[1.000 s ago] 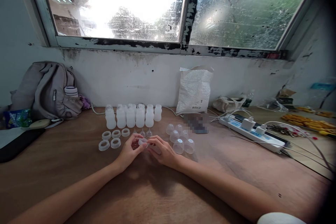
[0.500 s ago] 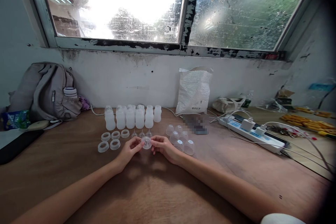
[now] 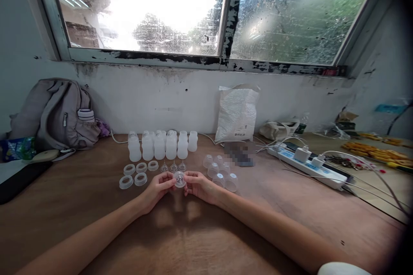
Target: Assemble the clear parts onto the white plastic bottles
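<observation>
Between both hands I hold a translucent bottle collar ring with a clear nipple (image 3: 180, 179) in it, raised over the table. My left hand (image 3: 160, 187) pinches its left edge between thumb and fingers. On the opposite edge my right hand (image 3: 200, 186) is closed, thumb and forefinger gripping the rim. Just behind the hands stand several clear nipples (image 3: 173, 166). To their left lie several loose collar rings (image 3: 141, 179). Frosted baby bottles (image 3: 159, 149) form rows behind these, some topped with clear parts. Dome-shaped clear caps (image 3: 231, 182) sit right of my right hand.
A grey backpack (image 3: 61, 116) leans on the wall at the left, near a black phone-like slab (image 3: 24, 180). At the back are a white padded mailer bag (image 3: 237, 114) and a power strip (image 3: 309, 167) with cables. Yellow items (image 3: 368, 151) lie far right.
Both hands still grip the ring and nipple, which sit slightly lower in the view and look a little turned. The camera view has shifted slightly. Everything else on the table stays put.
</observation>
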The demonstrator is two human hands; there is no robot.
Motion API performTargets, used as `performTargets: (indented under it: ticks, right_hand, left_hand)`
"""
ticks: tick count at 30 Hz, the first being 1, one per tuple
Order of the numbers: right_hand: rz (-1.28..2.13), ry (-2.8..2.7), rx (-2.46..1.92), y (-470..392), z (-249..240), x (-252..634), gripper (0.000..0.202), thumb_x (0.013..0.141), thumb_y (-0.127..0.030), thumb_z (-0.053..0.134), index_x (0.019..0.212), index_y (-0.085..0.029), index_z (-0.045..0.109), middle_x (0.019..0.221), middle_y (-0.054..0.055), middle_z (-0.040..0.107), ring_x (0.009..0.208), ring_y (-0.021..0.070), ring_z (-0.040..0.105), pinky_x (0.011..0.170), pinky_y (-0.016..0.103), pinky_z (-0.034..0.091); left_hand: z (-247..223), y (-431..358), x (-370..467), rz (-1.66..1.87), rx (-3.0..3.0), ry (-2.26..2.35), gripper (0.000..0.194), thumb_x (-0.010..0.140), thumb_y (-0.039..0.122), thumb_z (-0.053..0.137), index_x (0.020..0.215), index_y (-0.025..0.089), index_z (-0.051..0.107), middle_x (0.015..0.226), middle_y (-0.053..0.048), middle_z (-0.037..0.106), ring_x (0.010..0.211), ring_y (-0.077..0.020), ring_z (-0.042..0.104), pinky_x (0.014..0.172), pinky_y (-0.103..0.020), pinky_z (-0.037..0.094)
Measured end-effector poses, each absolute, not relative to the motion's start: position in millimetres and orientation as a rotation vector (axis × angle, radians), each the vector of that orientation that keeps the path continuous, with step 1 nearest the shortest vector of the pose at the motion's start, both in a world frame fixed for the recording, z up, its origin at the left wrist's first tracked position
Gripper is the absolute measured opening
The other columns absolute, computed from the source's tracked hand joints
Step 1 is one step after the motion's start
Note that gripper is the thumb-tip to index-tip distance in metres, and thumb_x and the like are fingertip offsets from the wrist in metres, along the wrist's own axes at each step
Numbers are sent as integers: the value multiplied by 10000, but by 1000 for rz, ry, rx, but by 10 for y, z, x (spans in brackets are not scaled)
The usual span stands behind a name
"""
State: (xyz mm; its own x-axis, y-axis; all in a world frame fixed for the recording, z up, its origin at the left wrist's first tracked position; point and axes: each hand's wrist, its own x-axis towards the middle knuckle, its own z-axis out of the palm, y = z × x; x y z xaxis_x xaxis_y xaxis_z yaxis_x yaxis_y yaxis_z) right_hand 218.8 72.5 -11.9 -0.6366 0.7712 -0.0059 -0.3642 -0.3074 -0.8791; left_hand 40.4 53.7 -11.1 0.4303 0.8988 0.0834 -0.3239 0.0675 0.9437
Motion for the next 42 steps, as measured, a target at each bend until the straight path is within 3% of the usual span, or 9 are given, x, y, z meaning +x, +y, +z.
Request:
performTargets:
  ticks: [23,42]
  right_hand:
    - [2041,-1170,-577,707,-117,2188,155,707,-222,647,718,-79,588,627,17,563,554,78,518,596,235,423]
    - [2126,-1207,-532,782,-179,2240,173,690,-224,668,726,-65,607,610,16,556,522,61,476,579,224,413]
  left_hand:
    - [-133,510,438,951,1044,547,185,724,242,638,842,100,631,850,-81,618,763,-130,538,729,-238,412]
    - [-104,482,443,872,1140,565,306,713,344,632,895,98,635,879,-104,633,813,-181,574,808,-293,401]
